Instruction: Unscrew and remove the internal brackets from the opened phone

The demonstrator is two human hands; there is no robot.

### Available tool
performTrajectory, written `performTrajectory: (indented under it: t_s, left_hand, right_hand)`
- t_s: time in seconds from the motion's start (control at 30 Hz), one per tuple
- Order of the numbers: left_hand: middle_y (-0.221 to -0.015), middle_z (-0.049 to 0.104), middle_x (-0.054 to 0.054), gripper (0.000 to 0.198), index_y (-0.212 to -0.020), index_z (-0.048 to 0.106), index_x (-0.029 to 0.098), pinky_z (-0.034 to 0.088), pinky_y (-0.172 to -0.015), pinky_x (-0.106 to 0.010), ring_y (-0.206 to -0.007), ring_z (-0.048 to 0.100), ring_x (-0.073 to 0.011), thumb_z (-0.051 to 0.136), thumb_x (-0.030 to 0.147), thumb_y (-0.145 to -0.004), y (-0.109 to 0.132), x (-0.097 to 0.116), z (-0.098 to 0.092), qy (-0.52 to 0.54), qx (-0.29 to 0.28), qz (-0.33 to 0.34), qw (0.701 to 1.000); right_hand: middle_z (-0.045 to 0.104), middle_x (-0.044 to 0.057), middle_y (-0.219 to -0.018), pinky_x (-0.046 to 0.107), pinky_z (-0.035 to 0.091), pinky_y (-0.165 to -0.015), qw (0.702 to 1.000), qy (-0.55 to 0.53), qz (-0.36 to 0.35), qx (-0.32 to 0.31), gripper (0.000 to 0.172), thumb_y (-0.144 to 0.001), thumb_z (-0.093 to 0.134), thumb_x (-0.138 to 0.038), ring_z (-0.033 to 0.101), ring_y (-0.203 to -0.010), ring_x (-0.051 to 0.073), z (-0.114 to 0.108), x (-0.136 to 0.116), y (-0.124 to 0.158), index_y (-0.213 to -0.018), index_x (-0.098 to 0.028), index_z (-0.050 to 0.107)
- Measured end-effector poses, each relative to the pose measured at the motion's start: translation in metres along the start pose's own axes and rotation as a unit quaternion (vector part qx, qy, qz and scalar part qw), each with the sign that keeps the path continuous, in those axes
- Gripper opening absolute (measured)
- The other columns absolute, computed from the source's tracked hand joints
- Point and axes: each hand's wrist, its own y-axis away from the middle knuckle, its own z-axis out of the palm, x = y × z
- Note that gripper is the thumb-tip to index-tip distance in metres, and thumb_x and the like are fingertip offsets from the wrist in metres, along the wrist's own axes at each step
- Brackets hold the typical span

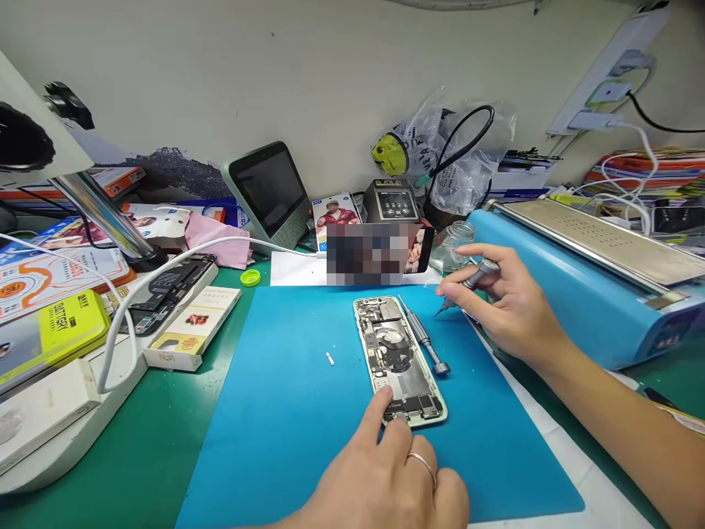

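An opened phone [410, 382] with its inner parts bare lies on the blue mat [264, 441]. My left hand [385, 477] is at its lower end, the index fingertip pressed on the inside and the other fingers curled against the bottom edge; the thumb is hidden. In my right hand [496, 297] is a grey precision screwdriver [468, 283], pinched between fingers and thumb. Its thin tip points down-left, right of the phone and apart from it. A second screwdriver [424, 338] lies along the phone's right edge. Left of the phone rests a small metal piece [330, 358], with tiny specks above it.
A blue machine [567, 286] with a metal top stands at the right. Behind the mat are a propped phone [418, 250], a glass jar [454, 239] and a smart display [269, 195]. At left sit a microscope stand [93, 209], boxes [195, 327] and a white cable [165, 268].
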Motion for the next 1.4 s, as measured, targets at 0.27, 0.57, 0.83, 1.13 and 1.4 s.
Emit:
performTrajectory:
  t_s: [0.27, 0.57, 0.83, 1.13, 1.4]
  left_hand:
    - [-0.057, 0.047, 0.003, 0.037, -0.068, 0.039, 0.024, 0.059, -0.095, -0.047, -0.053, 0.042, -0.0162, 0.053, 0.029, -0.102, 0.002, 0.001, 0.002, -0.001, 0.002, -0.005, 1.0]
    - [-0.058, 0.048, 0.002, 0.034, -0.069, 0.042, 0.023, 0.058, -0.095, -0.048, -0.053, 0.042, -0.0165, 0.048, 0.024, -0.102, 0.002, 0.002, 0.0, 0.015, -0.003, -0.008, 1.0]
    - [-0.062, 0.051, 0.003, 0.033, -0.074, 0.043, 0.024, 0.058, -0.094, -0.049, -0.055, 0.047, -0.0168, 0.053, 0.033, -0.103, 0.003, 0.001, -0.002, 0.018, -0.028, 0.001, 0.999]
    - [-0.059, 0.05, 0.002, 0.051, -0.067, 0.046, 0.024, 0.051, -0.096, -0.04, -0.056, 0.045, -0.0173, 0.041, 0.053, -0.109, -0.004, 0.001, -0.007, 0.025, 0.002, -0.006, 1.0]
    - [-0.064, 0.051, 0.001, 0.037, -0.066, 0.051, 0.022, 0.05, -0.087, -0.033, -0.059, 0.041, -0.0159, 0.048, 0.026, -0.103, -0.009, -0.002, -0.017, 0.084, 0.008, 0.05, 0.995]
  right_hand:
    - [0.071, -0.002, -0.086, 0.034, 0.061, -0.061, 0.999, -0.01, -0.013, 0.031, 0.042, -0.094, 0.07, -0.03, 0.072, -0.074, 0.021, -0.001, 0.001, -0.001, -0.131, -0.033, 0.05]
    - [0.077, -0.001, -0.09, 0.035, 0.063, -0.07, 0.999, 0.021, -0.028, -0.025, 0.045, -0.095, 0.072, -0.036, 0.074, -0.077, 0.021, -0.001, 0.006, 0.0, -0.135, -0.031, 0.052]
    - [0.078, 0.0, -0.09, 0.039, 0.061, -0.075, 0.997, 0.05, -0.051, 0.011, 0.032, -0.094, 0.072, -0.034, 0.076, -0.082, 0.023, -0.002, 0.001, 0.0, -0.121, -0.03, 0.054]
    - [0.077, 0.001, -0.09, 0.034, 0.06, -0.064, 0.998, 0.041, -0.038, -0.019, 0.05, -0.096, 0.07, -0.036, 0.072, -0.074, 0.021, -0.002, 0.005, -0.002, -0.141, -0.03, 0.049]
    - [0.078, 0.0, -0.09, 0.039, 0.062, -0.076, 0.999, 0.032, -0.015, -0.028, 0.054, -0.096, 0.071, -0.036, 0.076, -0.083, 0.024, 0.002, 0.006, -0.001, -0.144, -0.033, 0.047]
